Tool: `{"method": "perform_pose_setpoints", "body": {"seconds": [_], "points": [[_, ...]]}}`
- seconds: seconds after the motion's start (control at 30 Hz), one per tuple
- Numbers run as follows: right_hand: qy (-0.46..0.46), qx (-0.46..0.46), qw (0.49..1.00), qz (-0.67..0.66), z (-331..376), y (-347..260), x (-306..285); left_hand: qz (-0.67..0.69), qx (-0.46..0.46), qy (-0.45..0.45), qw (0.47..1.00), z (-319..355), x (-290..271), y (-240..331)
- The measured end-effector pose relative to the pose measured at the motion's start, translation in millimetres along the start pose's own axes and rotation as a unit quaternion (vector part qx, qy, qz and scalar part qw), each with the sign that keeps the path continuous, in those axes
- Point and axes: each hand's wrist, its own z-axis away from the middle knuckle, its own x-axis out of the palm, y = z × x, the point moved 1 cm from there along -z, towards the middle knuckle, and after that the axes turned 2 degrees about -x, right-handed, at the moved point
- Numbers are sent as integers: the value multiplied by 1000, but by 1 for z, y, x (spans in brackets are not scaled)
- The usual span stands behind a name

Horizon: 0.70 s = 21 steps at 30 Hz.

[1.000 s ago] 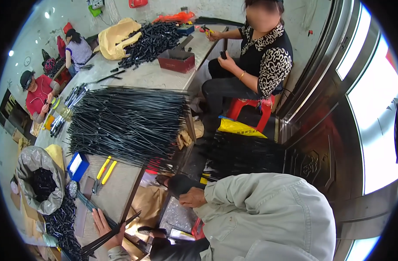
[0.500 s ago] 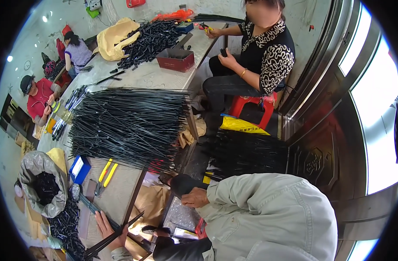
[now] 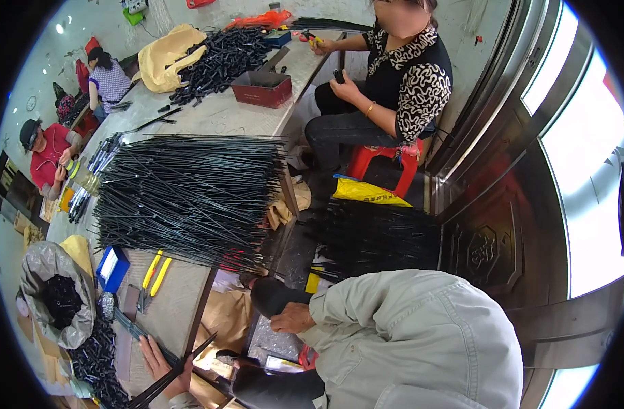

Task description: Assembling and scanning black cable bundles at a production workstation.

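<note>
Blk rods (image 3: 154, 388) at L hand (image 3: 160, 367) — long axis diag., pointing up-R — fingers (image 3: 148, 350) outstretched, R hand (image 3: 293, 318) curled, grips unclear

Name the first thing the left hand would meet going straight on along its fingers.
The left hand would probably meet the bundle of thin dark rods just ahead of it; whether they already touch is unclear.

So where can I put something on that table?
One bare patch on the table lies between the yellow-handled pliers and the right edge; another, mostly bare, between the dark red box and the black rods. It's crowded under the rods, by the left hand, and around the black tubes.
</note>
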Motion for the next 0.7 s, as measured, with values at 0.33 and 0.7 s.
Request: {"method": "perform_pose_setpoints", "body": {"seconds": [0.33, 0.7], "points": [[66, 52, 990, -109, -102, -37, -21, -2, 4, 9, 1000, -1, -5, 2], [-118, 116, 960, -224, -50, -40, -54, -11, -18, 3, 1000, 4, -7, 3]]}}
